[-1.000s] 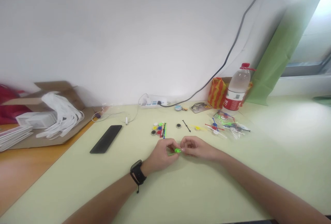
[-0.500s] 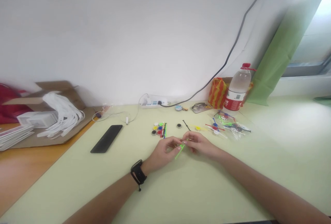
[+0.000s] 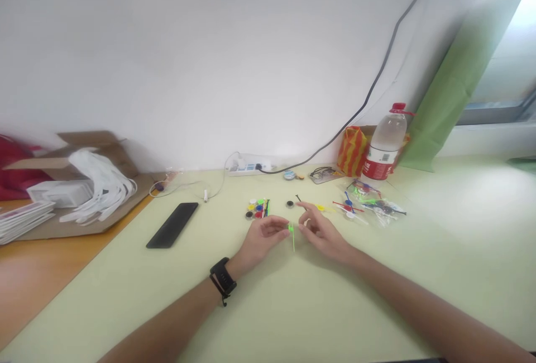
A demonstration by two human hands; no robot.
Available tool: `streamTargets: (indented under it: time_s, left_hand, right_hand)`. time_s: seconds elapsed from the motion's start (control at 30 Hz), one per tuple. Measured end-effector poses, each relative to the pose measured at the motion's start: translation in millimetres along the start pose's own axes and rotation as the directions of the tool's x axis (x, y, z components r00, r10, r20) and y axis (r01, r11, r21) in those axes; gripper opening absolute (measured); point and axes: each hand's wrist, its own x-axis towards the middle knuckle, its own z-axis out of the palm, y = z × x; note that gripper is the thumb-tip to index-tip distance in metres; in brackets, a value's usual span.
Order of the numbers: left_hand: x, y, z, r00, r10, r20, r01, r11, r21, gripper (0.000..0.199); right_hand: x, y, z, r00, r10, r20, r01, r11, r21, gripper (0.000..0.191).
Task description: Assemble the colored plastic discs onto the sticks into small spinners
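Note:
Between the thumb and fingers of my left hand [image 3: 263, 239] is a small bright green plastic piece [image 3: 292, 230] with a thin stem hanging down. My right hand [image 3: 324, 235] is just to the right of it, apart from the piece, with thumb and index finger spread and no thing visible in it. Ahead of my hands lie a small black round disc [image 3: 290, 204] and a thin black stick [image 3: 300, 200], partly covered by my right index finger. A group of coloured round discs [image 3: 252, 207] and several thin coloured sticks [image 3: 267, 206] lie beyond my left hand.
A black phone-like slab [image 3: 172, 225] lies at the left. Right of my hands are a yellow piece [image 3: 320, 208], red and blue sticks [image 3: 348, 205] and clear bags of parts [image 3: 379, 206]. A large water bottle [image 3: 383, 145] and power strip [image 3: 250, 165] stand near the wall.
My right hand has let go of the green piece and drawn slightly right, its fingers spreading. The green piece stays in my left hand, its stem now hanging nearly straight down.

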Motion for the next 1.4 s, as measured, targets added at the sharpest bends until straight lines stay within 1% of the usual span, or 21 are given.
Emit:
streamTargets:
  time_s: [0.07, 0.1, 0.13, 0.17, 0.23, 0.27, 0.33, 0.37, 0.4, 0.47, 0.53, 0.67, 0.77, 0.83, 0.9, 1.0, 1.07, 1.17, 1.3, 1.4]
  left_hand:
    - [0.2, 0.2, 0.3, 1.0, -0.013, -0.009, 0.012, 1.0, -0.019, 0.031]
    - [0.0, 0.8, 0.5, 1.0, -0.022, -0.013, 0.022, 0.999, -0.029, 0.031]
    - [-0.2, 1.7, 0.8, 0.999, -0.032, -0.017, 0.031, 0.999, -0.039, 0.032]
    - [-0.6, 2.7, 1.2, 0.999, -0.041, -0.023, 0.04, 0.998, -0.048, 0.033]
    - [-1.2, 4.6, 1.7, 0.998, -0.056, -0.038, 0.053, 0.996, -0.066, 0.034]
    - [-1.4, 5.3, 1.9, 0.997, -0.061, -0.046, 0.057, 0.996, -0.075, 0.034]
    - [-1.5, 6.0, 2.0, 0.996, -0.065, -0.057, 0.06, 0.994, -0.09, 0.035]
    - [-1.4, 5.9, 2.0, 0.996, -0.066, -0.06, 0.06, 0.994, -0.093, 0.035]
    - [-1.3, 5.6, 1.8, 0.996, -0.067, -0.06, 0.061, 0.994, -0.092, 0.035]
    - [-0.8, 4.4, 1.3, 0.996, -0.067, -0.052, 0.063, 0.994, -0.085, 0.036]
    - [-0.3, 3.1, 0.8, 0.997, -0.066, -0.047, 0.062, 0.995, -0.084, 0.036]
    - [-0.1, 1.6, 0.6, 0.997, -0.06, -0.043, 0.056, 0.995, -0.084, 0.034]
    - [-0.1, 1.8, 1.2, 0.998, -0.057, -0.032, 0.054, 0.995, -0.088, 0.034]
    - [-0.1, 2.2, 1.5, 0.998, -0.054, -0.026, 0.051, 0.995, -0.088, 0.033]
    - [0.1, 2.9, 1.8, 0.998, -0.058, -0.032, 0.056, 0.996, -0.075, 0.033]
    - [0.1, 4.6, 2.5, 0.995, -0.074, -0.063, 0.07, 0.996, -0.054, 0.034]
    - [-0.1, 6.3, 3.4, 0.993, -0.08, -0.085, 0.076, 0.996, -0.05, 0.035]
    - [-0.6, 9.0, 5.0, 0.99, -0.081, -0.111, 0.076, 0.996, -0.051, 0.036]
    - [-0.7, 10.8, 6.1, 0.99, -0.078, -0.115, 0.074, 0.997, -0.037, 0.037]
    - [-0.1, 9.9, 5.8, 0.989, -0.094, -0.116, 0.091, 0.995, -0.037, 0.038]
  right_hand:
    - [-2.5, 0.5, 1.2, 0.998, -0.059, -0.035, 0.057, 0.996, -0.07, 0.063]
    - [-3.3, 0.1, 1.6, 0.996, -0.077, -0.047, 0.072, 0.993, -0.089, 0.069]
    - [-3.7, -0.8, 1.8, 0.995, -0.084, -0.054, 0.078, 0.993, -0.094, 0.07]
    - [-3.7, -2.2, 1.6, 0.995, -0.08, -0.056, 0.075, 0.993, -0.088, 0.065]
    - [-2.3, -6.3, -0.2, 0.999, -0.036, -0.013, 0.035, 0.998, -0.059, 0.039]
    - [-1.2, -8.7, -1.8, 1.0, 0.005, 0.029, -0.003, 0.999, -0.039, 0.037]
    - [1.8, -13.0, -5.7, 0.992, 0.086, 0.097, -0.087, 0.996, 0.009, 0.062]
    - [3.4, -14.6, -7.6, 0.988, 0.112, 0.104, -0.116, 0.993, 0.033, 0.068]
    - [4.9, -15.8, -9.3, 0.988, 0.125, 0.087, -0.13, 0.99, 0.052, 0.071]
    - [7.4, -16.7, -11.1, 0.992, 0.12, 0.032, -0.121, 0.99, 0.069, 0.068]
    - [8.8, -16.3, -10.6, 0.993, 0.115, 0.018, -0.116, 0.99, 0.08, 0.062]
    - [8.6, -13.2, -4.8, 0.991, 0.119, 0.059, -0.125, 0.985, 0.114, 0.049]
    - [8.0, -9.1, -1.5, 0.99, 0.115, 0.081, -0.123, 0.987, 0.102, 0.044]
    - [8.3, -4.6, -2.4, 0.992, 0.111, 0.053, -0.113, 0.993, 0.042, 0.04]
    - [9.0, 1.4, -5.9, 0.994, 0.106, 0.001, -0.106, 0.989, -0.1, 0.033]
    - [9.6, 11.3, -12.7, 0.995, 0.089, -0.054, -0.103, 0.921, -0.376, 0.018]
    - [9.2, 16.5, -15.6, 0.995, 0.083, -0.054, -0.099, 0.866, -0.491, 0.015]
    - [8.2, 21.0, -16.3, 0.997, 0.072, -0.036, -0.079, 0.818, -0.57, 0.019]
    - [7.7, 24.0, -15.7, 1.0, -0.01, -0.026, -0.008, 0.769, -0.64, 0.025]
    - [8.0, 26.5, -16.4, 0.999, -0.045, -0.03, 0.014, 0.754, -0.657, 0.028]
